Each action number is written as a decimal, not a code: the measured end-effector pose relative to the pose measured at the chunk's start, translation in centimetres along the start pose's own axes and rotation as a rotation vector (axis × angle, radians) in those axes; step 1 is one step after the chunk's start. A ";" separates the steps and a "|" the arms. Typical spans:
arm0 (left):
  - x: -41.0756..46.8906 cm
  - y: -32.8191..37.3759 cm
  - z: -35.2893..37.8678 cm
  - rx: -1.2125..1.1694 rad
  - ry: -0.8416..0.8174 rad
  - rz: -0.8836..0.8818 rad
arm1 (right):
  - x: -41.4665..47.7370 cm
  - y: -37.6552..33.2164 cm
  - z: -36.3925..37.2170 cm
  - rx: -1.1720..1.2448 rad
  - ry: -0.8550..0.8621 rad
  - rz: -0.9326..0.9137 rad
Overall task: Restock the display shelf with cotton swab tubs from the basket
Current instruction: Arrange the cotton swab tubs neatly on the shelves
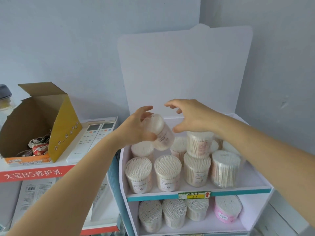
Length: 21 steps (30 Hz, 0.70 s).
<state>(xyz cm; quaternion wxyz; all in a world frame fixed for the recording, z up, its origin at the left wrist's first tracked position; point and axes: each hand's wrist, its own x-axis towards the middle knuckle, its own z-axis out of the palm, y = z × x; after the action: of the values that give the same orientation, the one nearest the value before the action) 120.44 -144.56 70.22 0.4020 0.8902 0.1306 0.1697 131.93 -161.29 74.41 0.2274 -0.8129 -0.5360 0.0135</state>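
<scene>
Left hand (136,129) round tilted tub (162,132) — partly hidden

A: The round clear tub of swabs (161,133)?
B: Smooth, glossy plastic.
A: The tall white display shelf (185,74)?
B: Matt card. The open brown box (32,121) is raw, dull corrugated cardboard.

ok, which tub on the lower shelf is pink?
The tub at the right end of the lower shelf; the other three tubs are clear.
</scene>
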 end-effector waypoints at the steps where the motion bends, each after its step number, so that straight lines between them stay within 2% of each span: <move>1: 0.0 0.2 -0.4 -0.016 -0.041 0.003 | 0.3 -0.1 -0.2 0.017 -0.069 -0.009; 4: 0.3 0.7 -1.4 -0.087 -0.118 0.005 | 1.1 -0.8 -0.4 0.225 -0.285 0.002; 6: 0.3 0.8 -1.7 -0.168 -0.153 0.021 | 1.8 -1.1 -0.1 0.361 -0.366 0.005; 10: 0.1 0.4 -2.0 -0.406 -0.207 0.009 | 3.1 -1.2 0.4 0.513 -0.403 0.054; 13: -0.2 0.0 -2.2 -0.428 -0.232 -0.043 | 3.8 -1.2 1.0 0.482 -0.414 0.087; 15: -0.1 -0.4 -2.1 -0.289 -0.195 -0.111 | 4.1 -1.3 1.8 0.381 -0.354 0.135; 18: 0.1 -1.2 -2.0 0.118 -0.025 -0.143 | 4.9 -1.3 3.3 0.110 -0.186 0.211; 21: -0.5 -1.8 -1.7 0.575 -0.054 -0.094 | 5.6 -1.2 4.8 -0.089 -0.103 0.240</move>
<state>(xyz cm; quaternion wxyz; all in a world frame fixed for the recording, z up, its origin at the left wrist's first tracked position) 119.10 -142.47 69.81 0.1441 0.9648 0.2037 0.0834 131.95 -154.28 71.81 0.1601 -0.8788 -0.4458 0.0584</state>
